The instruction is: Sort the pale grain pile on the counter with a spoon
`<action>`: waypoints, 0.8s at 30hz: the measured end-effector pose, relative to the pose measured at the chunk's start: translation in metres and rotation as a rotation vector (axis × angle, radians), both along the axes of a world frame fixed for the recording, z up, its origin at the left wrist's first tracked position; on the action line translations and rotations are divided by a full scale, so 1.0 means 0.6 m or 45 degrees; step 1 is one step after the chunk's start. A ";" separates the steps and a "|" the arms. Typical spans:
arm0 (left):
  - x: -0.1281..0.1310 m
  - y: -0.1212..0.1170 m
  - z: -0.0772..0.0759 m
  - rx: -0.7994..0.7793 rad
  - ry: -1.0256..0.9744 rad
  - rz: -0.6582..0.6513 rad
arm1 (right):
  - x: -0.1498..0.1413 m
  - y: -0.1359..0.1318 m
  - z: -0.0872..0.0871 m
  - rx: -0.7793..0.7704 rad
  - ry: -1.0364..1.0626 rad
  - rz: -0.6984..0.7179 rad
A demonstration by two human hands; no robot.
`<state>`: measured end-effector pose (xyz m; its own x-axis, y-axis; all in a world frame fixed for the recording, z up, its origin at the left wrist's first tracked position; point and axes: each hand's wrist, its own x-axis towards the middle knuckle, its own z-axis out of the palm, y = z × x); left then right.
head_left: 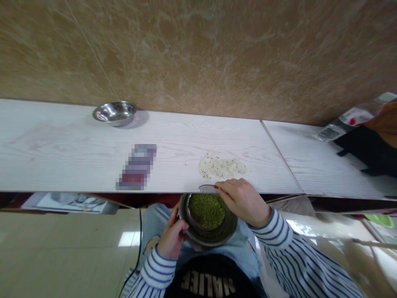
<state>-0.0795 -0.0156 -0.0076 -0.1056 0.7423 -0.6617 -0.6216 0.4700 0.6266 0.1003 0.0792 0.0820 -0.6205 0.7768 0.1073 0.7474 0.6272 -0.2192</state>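
A metal bowl [231, 231] holding green mung beans [208, 212] sits over my lap, just below the table's front edge. My left hand [174, 236] grips its left rim, the thumb on top. Above the right side of the bowl, my right hand [243, 200] is closed on a thin, greyish piece with a rounded edge [207, 188]; its exact kind is unclear. That piece lies at the table's edge. Just beyond it, a flat patch of white rice grains [221, 166] mixed with dark green beans is spread on the table.
An empty steel bowl [115, 114] stands at the back left of the white table [62, 153], near the wall. A pixelated flat object [137, 167] lies left of the grains. A dark bag [372, 145] and clear plastic packaging [344, 123] are at the right. Beneath the tabletop is an open drawer [71, 203].
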 end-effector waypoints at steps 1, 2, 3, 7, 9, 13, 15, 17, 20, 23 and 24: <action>0.000 0.000 -0.001 0.001 0.004 -0.006 | 0.001 -0.002 0.000 -0.002 0.001 0.004; 0.000 -0.001 -0.001 -0.001 0.009 -0.012 | 0.002 -0.002 0.000 -0.002 0.009 0.001; 0.000 -0.001 -0.002 -0.005 0.011 -0.017 | 0.004 -0.002 -0.002 0.002 0.022 -0.014; -0.001 -0.003 -0.004 -0.012 0.004 -0.008 | 0.009 0.008 -0.011 0.059 0.078 -0.168; -0.001 -0.004 -0.004 -0.005 0.006 0.001 | 0.008 0.015 -0.014 0.064 0.065 -0.195; -0.001 -0.004 -0.006 -0.005 0.001 0.012 | 0.004 0.027 -0.013 0.043 0.011 -0.172; 0.000 -0.003 -0.009 -0.013 -0.005 0.025 | 0.006 0.032 -0.011 0.055 -0.003 -0.185; 0.001 -0.001 -0.012 -0.019 -0.010 0.032 | 0.010 0.039 -0.009 0.068 -0.016 -0.198; 0.003 0.002 -0.015 -0.021 -0.012 0.018 | 0.018 0.050 -0.009 0.080 -0.026 -0.227; 0.004 0.005 -0.012 -0.029 -0.015 0.006 | 0.025 0.061 -0.010 0.080 -0.032 -0.259; 0.004 0.005 -0.010 -0.032 -0.016 0.006 | 0.027 0.064 -0.010 0.080 -0.034 -0.266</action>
